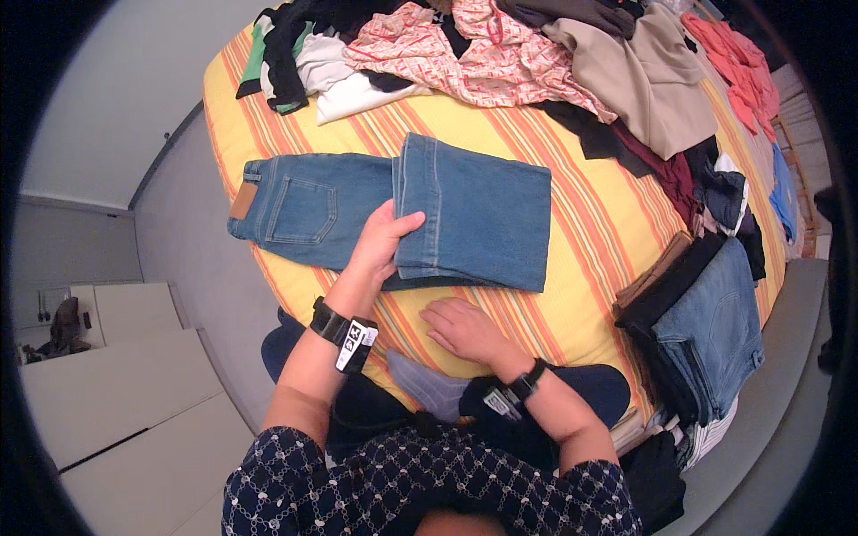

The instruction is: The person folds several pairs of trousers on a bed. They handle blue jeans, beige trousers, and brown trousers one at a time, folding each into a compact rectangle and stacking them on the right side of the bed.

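Observation:
Blue denim jeans [482, 214] lie on the yellow striped bedspread [576, 268], their legs doubled back over part of the seat side. The waistband, with a brown leather patch, points left, and a back pocket faces up. My left hand [389, 234] grips the hem end of the folded legs, thumb on top and the other fingers hidden under the denim. Just below the jeans, my right hand [462, 328] rests palm down on the bedspread, fingers loosely bent and holding nothing. A grey piece of cloth [425, 385] lies at the bed's near edge, between my forearms.
A stack of folded trousers, with light blue jeans [717, 328] on top, sits at the right. Across the far side lie a red-and-white patterned garment [482, 67], a beige garment [637, 80], a white cloth [362, 97] and a coral garment [734, 74]. Pale cabinets [127, 395] stand at left.

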Available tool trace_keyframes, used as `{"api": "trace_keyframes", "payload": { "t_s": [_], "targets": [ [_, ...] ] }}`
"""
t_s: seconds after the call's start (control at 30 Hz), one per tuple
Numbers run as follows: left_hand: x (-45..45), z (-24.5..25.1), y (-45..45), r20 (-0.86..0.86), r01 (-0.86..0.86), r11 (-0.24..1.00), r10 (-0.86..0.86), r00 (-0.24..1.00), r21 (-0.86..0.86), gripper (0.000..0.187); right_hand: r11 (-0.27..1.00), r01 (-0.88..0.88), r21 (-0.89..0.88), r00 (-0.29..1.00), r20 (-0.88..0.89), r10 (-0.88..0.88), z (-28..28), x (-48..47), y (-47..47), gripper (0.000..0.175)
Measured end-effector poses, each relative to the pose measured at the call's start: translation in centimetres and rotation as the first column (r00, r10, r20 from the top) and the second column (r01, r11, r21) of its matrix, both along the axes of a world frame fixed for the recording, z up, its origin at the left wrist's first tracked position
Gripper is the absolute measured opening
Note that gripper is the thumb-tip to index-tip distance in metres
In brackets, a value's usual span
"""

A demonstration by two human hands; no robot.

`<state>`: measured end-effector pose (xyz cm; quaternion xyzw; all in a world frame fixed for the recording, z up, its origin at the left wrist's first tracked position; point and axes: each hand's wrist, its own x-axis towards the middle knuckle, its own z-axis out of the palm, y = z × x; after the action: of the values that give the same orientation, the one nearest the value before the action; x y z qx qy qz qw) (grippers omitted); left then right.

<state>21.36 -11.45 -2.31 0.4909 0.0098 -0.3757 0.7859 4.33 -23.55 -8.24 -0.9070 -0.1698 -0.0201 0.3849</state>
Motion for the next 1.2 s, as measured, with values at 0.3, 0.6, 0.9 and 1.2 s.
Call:
{"api": "trace_keyframes", "payload": {
  "t_s": [0.3,0.6,0.9,1.2],
  "targets": [
    [-1.4,1.4,0.3,0.149,-0.029,0.998,0.038,0.988,-0.058,0.037,0.592,0.806,-0.012,0.589,0.110,-0.800,-4.8,7.2,-8.4,0.038],
    [0.0,-8.4,2.8,-0.018,-0.019,0.890,0.030,0.999,0.456,0.030,0.551,0.831,-0.081,0.556,0.166,-0.814,-7.6,6.8,-9.3,0.037],
    [7.7,-8.9,-1.2,0.263,-0.204,0.745,0.040,0.964,0.635,0.027,0.546,0.834,-0.081,0.551,0.183,-0.814,-7.7,6.4,-9.8,0.036],
    [9.9,-12.3,-0.7,0.625,-0.491,0.529,-0.098,0.774,0.692,0.027,0.852,0.520,-0.057,0.825,0.289,-0.485,-2.3,3.7,-6.4,0.035]
  ]
}}
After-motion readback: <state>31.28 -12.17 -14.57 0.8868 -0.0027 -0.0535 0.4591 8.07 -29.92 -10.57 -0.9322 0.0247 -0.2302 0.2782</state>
